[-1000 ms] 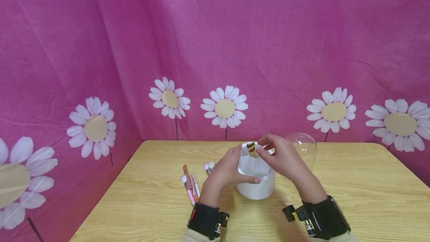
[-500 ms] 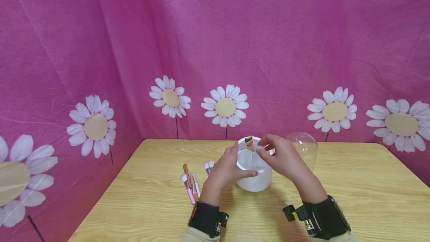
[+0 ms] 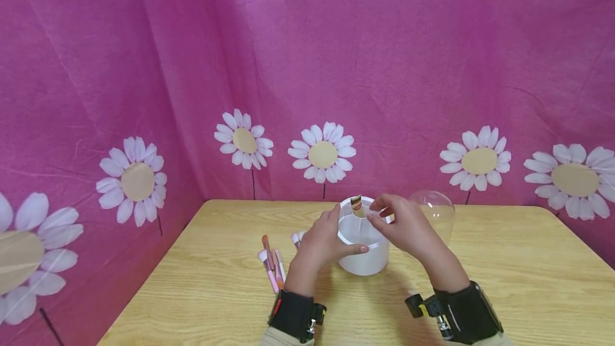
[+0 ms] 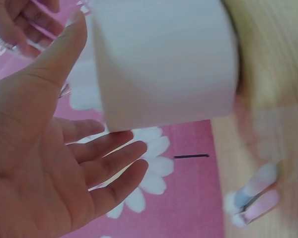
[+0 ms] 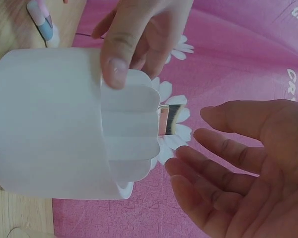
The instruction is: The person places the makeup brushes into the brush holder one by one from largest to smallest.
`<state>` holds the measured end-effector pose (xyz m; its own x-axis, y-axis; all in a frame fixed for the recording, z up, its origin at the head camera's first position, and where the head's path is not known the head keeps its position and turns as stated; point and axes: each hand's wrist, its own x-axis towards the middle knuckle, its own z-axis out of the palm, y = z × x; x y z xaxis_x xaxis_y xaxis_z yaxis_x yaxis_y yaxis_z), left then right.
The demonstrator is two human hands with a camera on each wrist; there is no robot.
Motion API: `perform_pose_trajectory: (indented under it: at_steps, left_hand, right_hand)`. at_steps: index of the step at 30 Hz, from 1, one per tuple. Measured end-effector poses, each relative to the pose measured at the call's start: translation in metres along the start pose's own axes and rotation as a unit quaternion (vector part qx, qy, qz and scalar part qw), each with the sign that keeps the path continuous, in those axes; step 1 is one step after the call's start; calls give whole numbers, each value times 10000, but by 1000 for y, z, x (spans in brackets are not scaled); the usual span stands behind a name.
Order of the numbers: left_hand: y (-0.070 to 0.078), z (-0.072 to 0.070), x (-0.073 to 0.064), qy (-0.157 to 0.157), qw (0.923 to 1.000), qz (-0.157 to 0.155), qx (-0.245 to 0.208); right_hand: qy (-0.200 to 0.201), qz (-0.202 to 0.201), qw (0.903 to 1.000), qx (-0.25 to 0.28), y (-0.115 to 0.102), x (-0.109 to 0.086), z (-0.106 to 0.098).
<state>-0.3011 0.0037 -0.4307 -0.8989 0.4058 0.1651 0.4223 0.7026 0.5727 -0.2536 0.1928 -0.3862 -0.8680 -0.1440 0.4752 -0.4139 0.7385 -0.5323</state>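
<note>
A white round brush holder (image 3: 363,261) with a scalloped inner divider (image 5: 131,119) stands on the table. One makeup brush with a wide dark-and-pale bristle head (image 5: 174,119) sticks up out of it. My left hand (image 3: 321,240) is spread around the holder's left side, the thumb across its front near the rim. In the left wrist view the other fingers lie loosely at its edge. My right hand (image 3: 403,226) hovers at the holder's right rim. Its fingers are loosely bent and apart, with nothing between them in the right wrist view.
Several makeup brushes (image 3: 271,266) lie on the wooden table (image 3: 211,303) left of my left hand. A few more brushes (image 3: 296,239) lie partly behind that hand. A clear dome cover (image 3: 439,212) stands behind my right hand. A pink flowered cloth (image 3: 394,68) hangs behind.
The holder has shifted slightly back and left from its place a second ago, the brush in it too. Over the last half second hardly anything has moved.
</note>
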Motion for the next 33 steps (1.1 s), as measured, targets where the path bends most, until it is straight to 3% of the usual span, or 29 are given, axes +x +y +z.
perform_pose_trajectory:
  at_steps: [5, 9, 14, 18, 21, 28, 33]
  left_hand:
    - [-1, -16, -6, 0, 9997, 193, -115]
    - [-7, -33, -13, 0, 9997, 55, -241]
    - [-26, -53, -20, 73, 9978, -564, -333]
    - [-50, -62, -27, 154, 9932, -1115, -297]
    - [-67, -67, -34, 168, 9905, -1363, -62]
    - [-91, -70, -47, -280, 9740, -2248, -26]
    - [-97, -68, -45, -376, 9696, -2419, -20]
  right_hand:
    - [-21, 21, 10000, -27, 0, 0, 0]
    - [-74, 46, 10000, -8, -1, 1, -1]
    - [-112, 127, 9999, 3, -4, 2, -3]
    - [-135, 151, 9998, 2, -4, 1, -3]
    - [-134, 109, 9999, -8, -4, 0, -3]
    - [-133, 38, 9999, 5, -2, 0, -3]
    - [-135, -35, 9999, 47, -2, 0, -3]
